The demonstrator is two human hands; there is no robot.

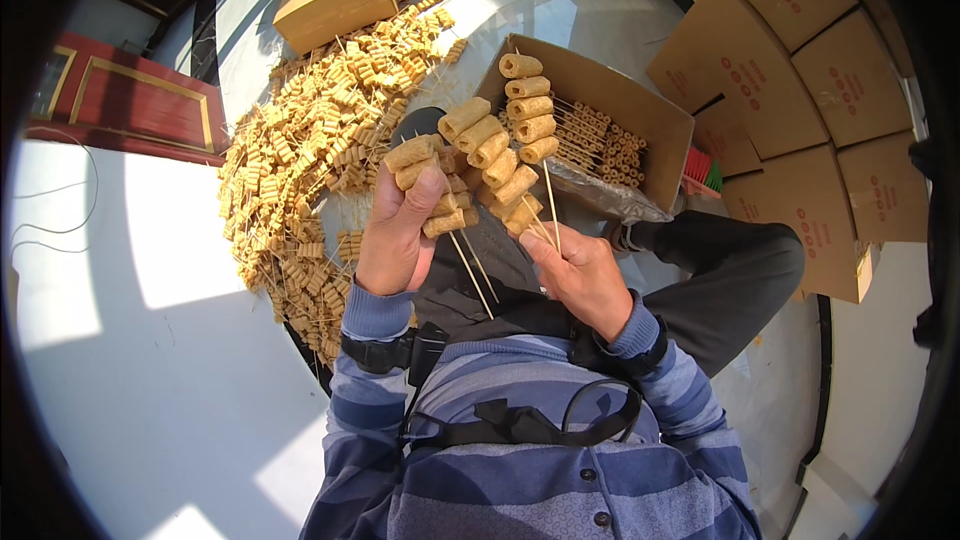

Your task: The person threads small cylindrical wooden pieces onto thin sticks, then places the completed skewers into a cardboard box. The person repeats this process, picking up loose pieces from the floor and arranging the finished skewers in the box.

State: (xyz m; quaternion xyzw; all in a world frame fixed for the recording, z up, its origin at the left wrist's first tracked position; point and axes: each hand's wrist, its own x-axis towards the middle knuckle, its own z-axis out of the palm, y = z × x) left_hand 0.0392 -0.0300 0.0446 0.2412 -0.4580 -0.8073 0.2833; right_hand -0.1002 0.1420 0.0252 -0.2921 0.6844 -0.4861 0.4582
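My left hand (400, 225) is closed round a few skewers of golden, hollow rolls (412, 155), their bare sticks slanting down over my lap. Beside it my right hand (580, 270) pinches the stick ends of other skewers. Their rolls (520, 187) fan upward, one row (529, 107) standing nearly upright and another leaning left toward my left hand. Behind them an open cardboard box (640, 105) contains rows of the same skewers (602, 145), laid with the roll ends showing, with clear plastic at its near edge.
A large heap of loose skewers (320, 130) covers the floor at the left. Closed cardboard boxes (335, 0) stand behind it, and more boxes (760, 70) are stacked at the right. Red and green bristles (704, 172) show beside the open box. My bent leg (725, 260) lies at the right.
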